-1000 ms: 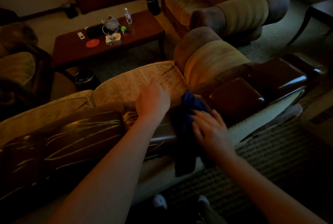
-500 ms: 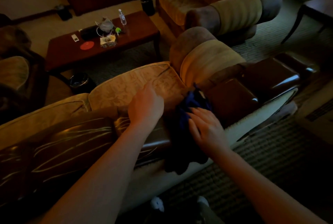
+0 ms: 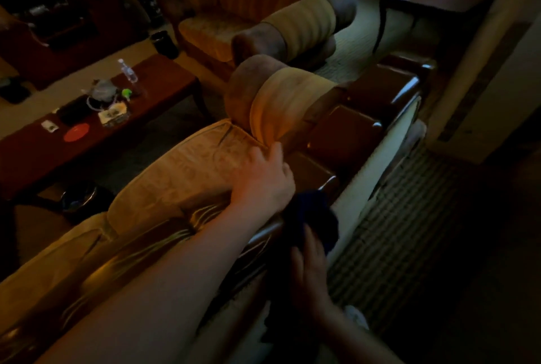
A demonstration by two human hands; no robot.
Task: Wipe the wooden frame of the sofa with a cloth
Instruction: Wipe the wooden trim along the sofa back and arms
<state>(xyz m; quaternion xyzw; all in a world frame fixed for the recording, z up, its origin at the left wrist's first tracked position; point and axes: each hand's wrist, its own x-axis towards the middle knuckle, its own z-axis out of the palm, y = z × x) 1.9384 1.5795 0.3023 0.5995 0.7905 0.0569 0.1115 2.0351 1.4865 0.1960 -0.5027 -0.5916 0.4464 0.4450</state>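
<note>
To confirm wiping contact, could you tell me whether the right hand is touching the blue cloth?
Touching. The head view shows the right hand with its fingers laid flat on the dark blue cloth.

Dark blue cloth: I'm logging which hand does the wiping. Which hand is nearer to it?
Right. The right hand lies flat on the cloth, pressing it to the wooden frame. The left hand rests on the cushion just beyond the cloth, up and left of it.
</note>
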